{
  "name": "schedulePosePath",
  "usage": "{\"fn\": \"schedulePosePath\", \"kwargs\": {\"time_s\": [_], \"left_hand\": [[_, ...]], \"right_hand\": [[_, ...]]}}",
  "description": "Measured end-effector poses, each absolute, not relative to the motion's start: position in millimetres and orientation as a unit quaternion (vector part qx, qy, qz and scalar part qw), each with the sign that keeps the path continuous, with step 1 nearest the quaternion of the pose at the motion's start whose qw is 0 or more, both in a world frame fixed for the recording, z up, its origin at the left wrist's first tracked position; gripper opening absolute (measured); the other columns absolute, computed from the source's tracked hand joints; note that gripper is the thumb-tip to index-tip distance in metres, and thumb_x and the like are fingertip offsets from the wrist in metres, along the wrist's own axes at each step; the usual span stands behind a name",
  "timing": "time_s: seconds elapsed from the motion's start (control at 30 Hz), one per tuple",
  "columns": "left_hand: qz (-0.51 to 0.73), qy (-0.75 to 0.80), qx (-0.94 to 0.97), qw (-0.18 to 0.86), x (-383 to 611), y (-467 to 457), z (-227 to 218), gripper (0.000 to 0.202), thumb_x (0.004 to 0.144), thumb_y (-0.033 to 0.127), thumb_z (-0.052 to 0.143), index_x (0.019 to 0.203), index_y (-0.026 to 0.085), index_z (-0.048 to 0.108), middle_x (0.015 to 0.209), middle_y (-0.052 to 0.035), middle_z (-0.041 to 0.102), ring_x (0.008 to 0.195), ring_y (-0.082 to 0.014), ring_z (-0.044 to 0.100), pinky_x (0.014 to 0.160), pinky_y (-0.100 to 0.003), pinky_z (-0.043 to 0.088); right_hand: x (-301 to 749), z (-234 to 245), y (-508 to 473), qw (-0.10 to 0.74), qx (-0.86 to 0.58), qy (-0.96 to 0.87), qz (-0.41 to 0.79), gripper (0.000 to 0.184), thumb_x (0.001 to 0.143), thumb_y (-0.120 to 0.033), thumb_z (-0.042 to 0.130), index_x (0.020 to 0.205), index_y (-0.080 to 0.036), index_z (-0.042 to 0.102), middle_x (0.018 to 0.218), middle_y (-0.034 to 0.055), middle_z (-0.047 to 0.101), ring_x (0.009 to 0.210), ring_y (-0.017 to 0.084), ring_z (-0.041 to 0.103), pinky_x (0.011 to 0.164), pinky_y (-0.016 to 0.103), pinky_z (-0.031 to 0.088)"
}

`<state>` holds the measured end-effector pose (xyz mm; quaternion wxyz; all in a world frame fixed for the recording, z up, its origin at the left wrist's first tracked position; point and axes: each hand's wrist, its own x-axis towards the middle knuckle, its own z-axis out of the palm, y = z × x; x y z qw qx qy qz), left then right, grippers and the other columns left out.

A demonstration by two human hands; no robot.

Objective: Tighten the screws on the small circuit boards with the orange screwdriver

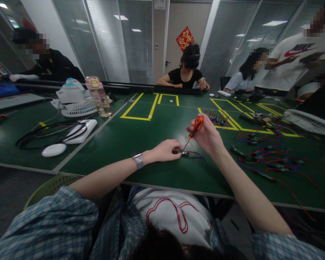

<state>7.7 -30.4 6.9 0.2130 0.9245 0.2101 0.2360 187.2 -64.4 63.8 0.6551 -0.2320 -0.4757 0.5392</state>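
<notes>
My right hand is closed around the orange and black handle of a screwdriver. The screwdriver's shaft slants down to the left, and its tip meets or nearly meets a small circuit board on the green table. My left hand grips the left end of this board, its fingers curled over a dark part there. Red and blue wires trail from the board to the right, beneath my right wrist. The exact contact at the tip is too small to tell.
Several wired circuit boards lie spread at the right, with another bunch behind my right hand. A bottle, a white fan, cables and a white mouse stand left. Several people sit or stand around the table.
</notes>
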Motion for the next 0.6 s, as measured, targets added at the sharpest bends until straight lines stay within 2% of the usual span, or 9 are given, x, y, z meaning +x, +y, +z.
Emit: {"fn": "schedulePosePath", "kwargs": {"time_s": [0.2,0.3,0.6], "left_hand": [[0.231,0.213,0.926,0.21,7.7,-29.9,6.9,0.008,0.081,0.02,0.062,0.087,0.015,0.064,0.082,-0.0012,0.06,0.07,-0.0118,0.053,0.063,-0.021,0.04],[0.23,0.214,0.925,0.213,7.9,-29.1,6.2,0.008,0.08,0.019,0.061,0.086,0.015,0.064,0.083,-0.0012,0.06,0.071,-0.0118,0.054,0.064,-0.022,0.04],[0.231,0.217,0.924,0.214,7.6,-30.4,7.1,0.007,0.08,0.02,0.062,0.086,0.015,0.064,0.081,-0.0005,0.059,0.07,-0.0116,0.053,0.063,-0.021,0.039]], "right_hand": [[188.7,61.9,-62.7,0.681,-0.238,-0.449,0.527,0.023,0.072,-0.042,0.08,0.083,-0.029,0.064,0.084,-0.0067,0.068,0.075,0.009,0.064,0.084,0.029,0.056],[190.7,61.4,-61.1,0.688,-0.237,-0.441,0.525,0.028,0.067,-0.039,0.085,0.082,-0.029,0.064,0.081,-0.008,0.067,0.072,0.008,0.063,0.083,0.028,0.057],[191.7,62.6,-60.4,0.672,-0.255,-0.465,0.517,0.024,0.077,-0.045,0.075,0.092,-0.03,0.064,0.075,-0.0061,0.067,0.067,0.01,0.063,0.077,0.028,0.056]]}}
